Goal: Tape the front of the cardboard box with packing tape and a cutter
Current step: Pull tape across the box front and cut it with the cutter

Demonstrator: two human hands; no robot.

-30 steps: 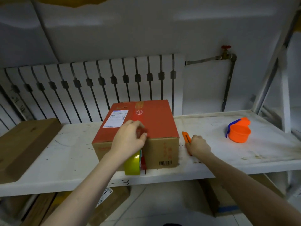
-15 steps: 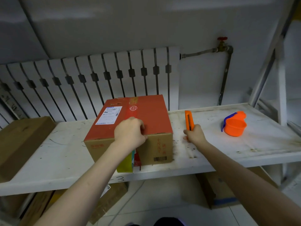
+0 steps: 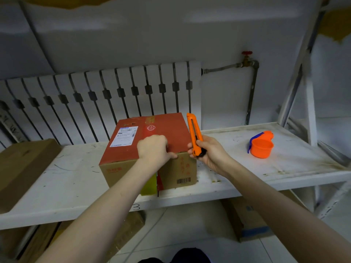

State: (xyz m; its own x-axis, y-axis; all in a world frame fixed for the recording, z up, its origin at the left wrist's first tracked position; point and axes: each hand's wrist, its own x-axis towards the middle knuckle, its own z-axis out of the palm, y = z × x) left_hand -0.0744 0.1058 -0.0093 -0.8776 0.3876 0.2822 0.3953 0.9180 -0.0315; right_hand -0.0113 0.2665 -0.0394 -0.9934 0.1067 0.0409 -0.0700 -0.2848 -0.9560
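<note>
A cardboard box [image 3: 152, 128] with a red top and a white label stands on the white shelf [image 3: 247, 168]. My left hand [image 3: 153, 149] is curled over the box's top front edge, pressing the tape there. The yellow-green packing tape roll [image 3: 149, 185] hangs against the box front, partly hidden by my forearm. Just right of the box's front corner, my right hand [image 3: 210, 150] grips the orange cutter [image 3: 193, 133], held upright with its tip pointing up.
An orange cup with a blue handle [image 3: 261, 144] sits on the shelf to the right. A flat brown carton [image 3: 20, 168] lies at the shelf's left end. A white radiator [image 3: 114, 92] and a pipe [image 3: 251, 92] stand behind. More cartons lie on the floor below.
My right hand has picked the cutter up off the shelf and brought it up beside the box's front right corner. My left hand has stayed on the box's front edge.
</note>
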